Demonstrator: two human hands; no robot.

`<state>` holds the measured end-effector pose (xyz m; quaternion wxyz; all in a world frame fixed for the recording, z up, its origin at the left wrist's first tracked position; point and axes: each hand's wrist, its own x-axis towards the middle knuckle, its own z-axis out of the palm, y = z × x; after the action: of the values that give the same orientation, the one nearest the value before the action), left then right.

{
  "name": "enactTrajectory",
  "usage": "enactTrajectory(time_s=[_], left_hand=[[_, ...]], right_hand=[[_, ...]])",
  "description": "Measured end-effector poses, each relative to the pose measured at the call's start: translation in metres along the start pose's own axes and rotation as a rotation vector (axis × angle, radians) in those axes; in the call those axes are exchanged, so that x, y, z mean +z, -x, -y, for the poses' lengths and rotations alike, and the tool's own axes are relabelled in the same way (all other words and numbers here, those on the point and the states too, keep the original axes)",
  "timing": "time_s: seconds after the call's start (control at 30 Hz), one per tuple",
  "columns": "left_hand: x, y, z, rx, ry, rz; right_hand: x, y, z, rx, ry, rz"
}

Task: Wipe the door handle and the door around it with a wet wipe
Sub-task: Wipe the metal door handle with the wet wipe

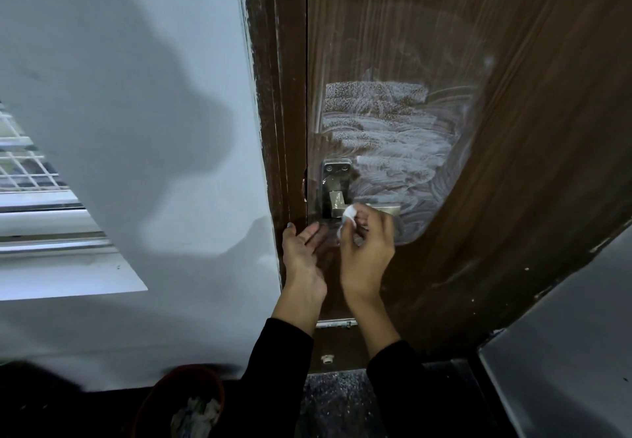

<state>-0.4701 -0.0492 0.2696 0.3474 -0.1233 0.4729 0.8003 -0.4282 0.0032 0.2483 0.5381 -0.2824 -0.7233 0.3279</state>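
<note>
Brown wood-grain covers the door [513, 78], which fills the right half of the head view, with a darker brown frame [284, 95] along its left edge and a pale wall [136, 95] beyond that. A wide patch of whitish wet streaks [386, 136] spreads over the door above and to the right of the metal door handle [342, 198], whose lever runs out to the right from a steel plate. The right hand [367, 249] is raised to the lever, its fingers curled and pinching a small bunched white wet wipe [349, 213] that touches the underside of the lever near the plate. The left hand [302, 256] is just beside it on the left, fingers straight and loosely spread, palm turned toward the door edge below the handle; whether it presses the wood cannot be told. Both arms wear black sleeves [273, 369]. At the near left, on the dark floor, stands a reddish-brown bin [154, 400] holding crumpled pale material. A window with a white grille [27, 167] shows at the far left.
</note>
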Motion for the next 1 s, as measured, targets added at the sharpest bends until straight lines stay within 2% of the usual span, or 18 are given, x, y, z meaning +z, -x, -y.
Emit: enactTrajectory(time_s=[0.1,0.27,0.43,0.57,0.67,0.77,1.0], left_hand=[[-0.001,0.0,-0.002,-0.014,0.02,0.007],[-0.003,-0.005,-0.004,0.012,-0.001,0.013],[-0.003,-0.006,-0.001,-0.019,-0.012,0.02],[-0.003,-0.008,-0.003,0.025,0.0,0.027],[-0.002,-0.007,-0.002,0.005,0.027,0.036],[-0.003,-0.007,-0.002,-0.03,0.064,0.051],[-0.014,-0.013,-0.007,0.014,0.014,0.046]], right_hand=[[0.006,0.008,0.003,-0.06,0.024,0.109],[-0.002,0.0,0.002,-0.011,0.01,-0.035],[0.005,0.008,0.009,-0.127,0.083,0.115],[-0.005,-0.004,0.009,-0.114,0.183,0.078],[0.003,-0.006,0.018,-0.219,0.317,0.242],[0.005,0.002,0.017,-0.251,0.268,0.368],[-0.002,-0.003,0.018,-0.25,0.333,0.247]])
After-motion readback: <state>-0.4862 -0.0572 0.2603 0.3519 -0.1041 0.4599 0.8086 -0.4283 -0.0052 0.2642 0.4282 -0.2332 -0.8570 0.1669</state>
